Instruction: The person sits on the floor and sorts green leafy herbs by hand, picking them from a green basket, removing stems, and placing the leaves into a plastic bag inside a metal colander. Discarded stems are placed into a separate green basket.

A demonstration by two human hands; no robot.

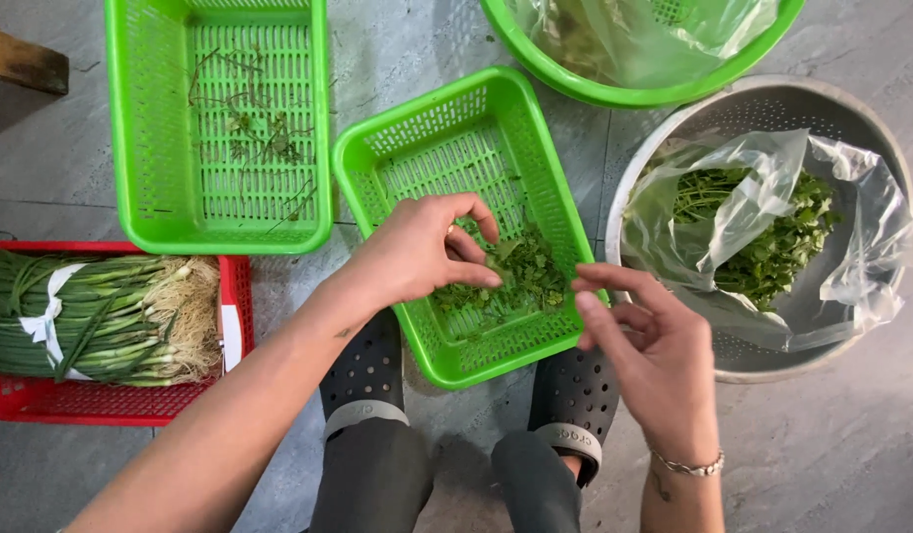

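A small green slotted basket [397,148] sits on the floor between my feet, with a heap of leafy green herbs [530,271] in its near end. My left hand [422,247] hovers over the basket, fingertips pinched on a sprig of the herbs at the heap. My right hand [649,345] is at the basket's right rim, fingers loosely curled and apart, nothing clearly held. A metal colander [772,104] to the right holds a clear plastic bag [762,207] full of more leafy herbs.
A larger green basket [130,128] with a few stems stands at upper left. A red basket [81,400] at left holds a tied bundle of green onions [101,316]. A round green basket [624,94] with a plastic bag is at top. My dark clogs [367,370] rest on grey tiles.
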